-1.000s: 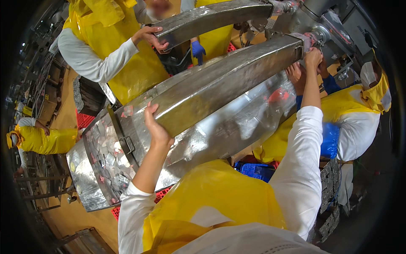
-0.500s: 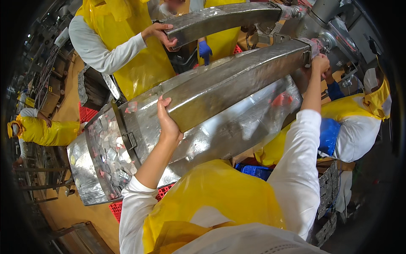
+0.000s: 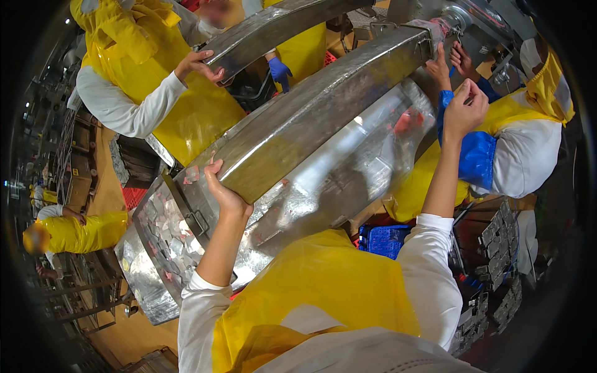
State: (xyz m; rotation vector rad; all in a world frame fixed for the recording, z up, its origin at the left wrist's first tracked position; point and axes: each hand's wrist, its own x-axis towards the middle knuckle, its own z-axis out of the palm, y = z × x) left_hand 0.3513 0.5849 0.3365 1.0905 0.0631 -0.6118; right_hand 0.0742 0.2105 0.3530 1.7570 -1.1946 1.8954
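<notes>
My left hand [image 3: 227, 191] grips the near end of a long rectangular metal mold [image 3: 323, 112], thumb over its upper edge. The mold slants up to the right, where clear plastic film [image 3: 437, 28] is bunched between its far end and a metal nozzle [image 3: 457, 17]. My right hand [image 3: 465, 112] is raised off the mold, fingers curled together; whether they hold anything I cannot make out. Just beyond it are a co-worker's two bare hands [image 3: 440, 68], by the mold's far end. Under the mold lies a shiny metal table [image 3: 348, 186].
Another co-worker's hand [image 3: 202, 66] holds a second metal mold [image 3: 267, 34] at the far side. Pale and pink pieces [image 3: 177, 233] lie at the table's left end, beside a metal divider bar [image 3: 183, 202]. A blue crate [image 3: 382, 241] stands below, near my right arm.
My right hand has come away from the film at the mold's far end, toward me. The co-worker's hands on the right have come into fuller view there. My left hand stays on the mold.
</notes>
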